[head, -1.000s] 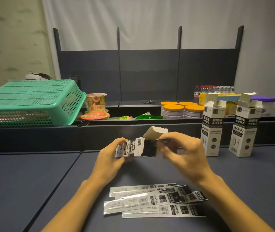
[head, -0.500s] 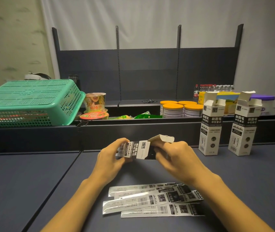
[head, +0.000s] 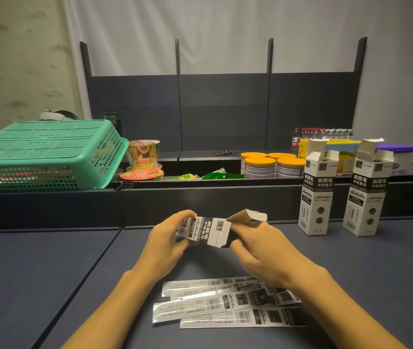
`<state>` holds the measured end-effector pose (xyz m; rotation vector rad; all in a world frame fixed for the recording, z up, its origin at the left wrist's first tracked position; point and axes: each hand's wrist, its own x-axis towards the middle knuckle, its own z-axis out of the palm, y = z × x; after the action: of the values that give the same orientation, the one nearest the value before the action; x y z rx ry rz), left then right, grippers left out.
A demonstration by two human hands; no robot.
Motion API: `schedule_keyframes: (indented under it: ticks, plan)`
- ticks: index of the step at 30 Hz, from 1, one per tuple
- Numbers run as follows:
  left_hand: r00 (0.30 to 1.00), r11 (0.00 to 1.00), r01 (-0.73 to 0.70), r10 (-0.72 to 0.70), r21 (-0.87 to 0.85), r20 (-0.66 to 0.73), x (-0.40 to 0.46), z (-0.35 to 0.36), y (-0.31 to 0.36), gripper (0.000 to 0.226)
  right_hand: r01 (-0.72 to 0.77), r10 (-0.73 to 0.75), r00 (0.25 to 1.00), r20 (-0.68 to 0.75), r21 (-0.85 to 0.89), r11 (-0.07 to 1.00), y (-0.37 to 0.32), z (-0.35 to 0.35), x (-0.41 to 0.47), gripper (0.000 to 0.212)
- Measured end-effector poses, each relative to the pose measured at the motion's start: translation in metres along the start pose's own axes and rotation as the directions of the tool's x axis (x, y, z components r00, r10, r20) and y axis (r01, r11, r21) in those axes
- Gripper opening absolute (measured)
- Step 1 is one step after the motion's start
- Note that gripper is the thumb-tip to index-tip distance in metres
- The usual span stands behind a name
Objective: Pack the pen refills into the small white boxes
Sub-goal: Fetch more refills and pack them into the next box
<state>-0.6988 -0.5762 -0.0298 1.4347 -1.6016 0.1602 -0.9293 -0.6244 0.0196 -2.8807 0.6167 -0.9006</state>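
We hold a small white box (head: pixel 209 231) sideways over the table (head: pixel 49 273): left hand (head: pixel 169 239) grips its base, right hand (head: pixel 258 244) pinches its open flap end.

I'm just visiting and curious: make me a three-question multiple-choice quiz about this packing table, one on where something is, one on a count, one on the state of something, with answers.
1. Where do the loose refill packets lie?
A. In the green basket
B. On the table, nearer the person than the hands
C. On top of the upright boxes

2. How many white boxes stand upright on the right of the table?
A. Two
B. Four
C. None

3. What is the state of the small box in the hands?
A. Lying untouched on the table
B. Crushed flat
C. Held by both hands, end flap open

Answers: 1 B, the packets are spread flat below the wrists. 2 A, one upright box stands beside another upright box. 3 C, the left hand and right hand grip it, and its flap sticks up.
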Motion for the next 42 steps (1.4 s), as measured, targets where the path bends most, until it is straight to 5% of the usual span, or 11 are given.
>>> schedule_keyframes:
  ticks: [13,26,29,33,38,42]
  plan:
    - [0.996,0.997,0.061,-0.059,0.038,-0.063,0.001,0.000,-0.012,0.053,0.050,-0.069,0.983,-0.168,-0.114,0.992,0.005,0.009,0.001,0.043]
    - [0.983,0.992,0.124,-0.127,-0.030,-0.130,0.002,-0.004,-0.019,0.051,0.054,-0.002,0.861,-0.509,0.088,0.995,0.016,-0.007,0.003,0.029]
    - [0.984,0.992,0.119,-0.123,-0.041,-0.132,0.003,-0.005,-0.016,0.049,-0.052,0.101,0.909,-0.405,0.130,0.990,0.025,-0.006,0.003,0.025]
    - [0.982,0.991,0.121,-0.127,-0.050,-0.137,0.002,-0.006,-0.014,0.050,-0.256,0.263,0.965,-0.011,0.192,0.948,0.029,-0.008,0.002,0.015]
    - [0.982,0.990,0.125,-0.132,-0.065,-0.131,0.002,-0.007,-0.011,0.050,-0.341,0.248,0.882,0.401,0.178,0.923,0.027,-0.014,-0.002,0.014]
    - [0.984,0.989,0.126,-0.134,-0.073,-0.119,0.003,-0.008,-0.008,0.049,-0.368,0.224,0.799,0.558,0.159,0.916,0.029,-0.016,-0.004,0.026]
